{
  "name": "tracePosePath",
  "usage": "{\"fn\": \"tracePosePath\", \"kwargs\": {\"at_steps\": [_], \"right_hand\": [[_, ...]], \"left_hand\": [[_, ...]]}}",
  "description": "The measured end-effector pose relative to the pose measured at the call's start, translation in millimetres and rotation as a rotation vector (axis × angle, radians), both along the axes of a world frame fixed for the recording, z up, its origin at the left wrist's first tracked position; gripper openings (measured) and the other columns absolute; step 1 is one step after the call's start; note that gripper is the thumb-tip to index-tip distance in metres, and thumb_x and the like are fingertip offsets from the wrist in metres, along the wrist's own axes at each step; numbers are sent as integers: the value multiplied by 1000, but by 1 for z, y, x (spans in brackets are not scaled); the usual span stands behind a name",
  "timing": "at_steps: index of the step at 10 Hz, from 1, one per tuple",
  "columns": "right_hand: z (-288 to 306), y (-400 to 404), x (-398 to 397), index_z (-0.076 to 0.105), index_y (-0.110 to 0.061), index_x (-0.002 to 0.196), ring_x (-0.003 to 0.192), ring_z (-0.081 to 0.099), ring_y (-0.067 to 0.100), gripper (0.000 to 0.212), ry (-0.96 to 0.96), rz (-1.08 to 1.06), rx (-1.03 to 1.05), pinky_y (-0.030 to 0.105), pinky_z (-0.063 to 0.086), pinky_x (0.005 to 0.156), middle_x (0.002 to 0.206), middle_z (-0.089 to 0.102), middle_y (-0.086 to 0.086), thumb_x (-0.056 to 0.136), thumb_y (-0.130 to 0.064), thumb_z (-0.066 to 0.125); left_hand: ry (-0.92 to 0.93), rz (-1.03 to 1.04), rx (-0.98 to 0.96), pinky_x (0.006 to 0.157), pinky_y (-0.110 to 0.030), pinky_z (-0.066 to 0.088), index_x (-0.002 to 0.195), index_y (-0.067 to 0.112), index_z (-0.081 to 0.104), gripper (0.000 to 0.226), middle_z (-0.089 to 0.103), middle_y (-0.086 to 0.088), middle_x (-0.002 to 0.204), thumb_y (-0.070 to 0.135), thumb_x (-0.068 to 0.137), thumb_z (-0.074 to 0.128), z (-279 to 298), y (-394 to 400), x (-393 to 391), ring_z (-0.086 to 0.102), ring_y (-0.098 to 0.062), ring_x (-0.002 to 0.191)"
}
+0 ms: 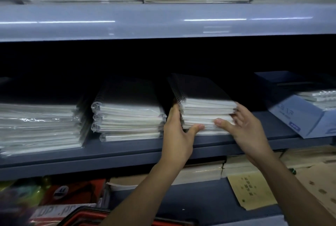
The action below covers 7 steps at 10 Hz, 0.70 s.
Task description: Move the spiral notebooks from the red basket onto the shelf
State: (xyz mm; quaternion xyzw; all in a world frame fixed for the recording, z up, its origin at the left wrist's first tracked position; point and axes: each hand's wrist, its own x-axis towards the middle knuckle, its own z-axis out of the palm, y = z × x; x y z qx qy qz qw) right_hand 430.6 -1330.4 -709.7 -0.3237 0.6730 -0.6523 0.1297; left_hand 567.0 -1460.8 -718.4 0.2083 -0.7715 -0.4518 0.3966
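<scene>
A stack of black-covered spiral notebooks [203, 105] rests on the blue-grey shelf [127, 149], right of centre. My left hand [178, 135] presses against the stack's left, spiral side, thumb on its front edge. My right hand [247, 129] holds the stack's right front corner, thumb on the page edges and fingers spread along the side. The red basket [87, 216] shows only as a rim at the bottom, below my left forearm; its contents are hidden.
Two more stacks of plastic-wrapped spiral notebooks [127, 118] [38, 127] lie to the left on the same shelf. A blue cardboard box [298, 115] with wrapped goods sits at the right. Paper stacks fill the upper shelf [163, 22]; books and brown envelopes [252, 189] lie below.
</scene>
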Motion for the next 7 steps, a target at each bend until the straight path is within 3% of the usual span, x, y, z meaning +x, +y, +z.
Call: {"fn": "tracePosePath", "kwargs": {"at_steps": [1,2,3,6,7], "right_hand": [[-1,-1,2,44,-31,147,132,53,11,97,23,-9,19,42,41,113,146,54,-5,63,-47,91],[5,4,8,48,-32,144,128,56,6,86,67,38,55,37,43,111,139,60,-10,69,-38,90],[6,5,10,52,-28,140,119,61,1,75,91,35,42,30,46,107,128,67,-12,73,-20,85],[1,-8,12,49,-31,142,122,59,3,81,79,-15,48,35,45,109,132,63,-14,70,-31,87],[1,1,37,28,-33,154,137,37,0,93,23,-80,-31,27,32,114,145,37,-25,78,-36,81]], "left_hand": [[-24,26,3,112,-38,42,146,19,38,79,54,5,141,38,81,79,-5,0,-1,49,-12,132],[-78,31,-33,120,-32,31,156,22,22,96,38,8,157,37,81,80,-5,6,5,33,-5,145],[-72,16,-38,117,-29,36,155,26,21,95,46,12,150,28,82,81,-3,5,5,41,-2,139],[-90,44,26,112,-36,43,149,24,30,86,56,7,141,29,80,82,-4,-5,-4,51,-9,132],[-102,-55,141,120,-36,31,157,26,14,103,39,7,156,36,80,81,1,4,15,36,-10,144]]}}
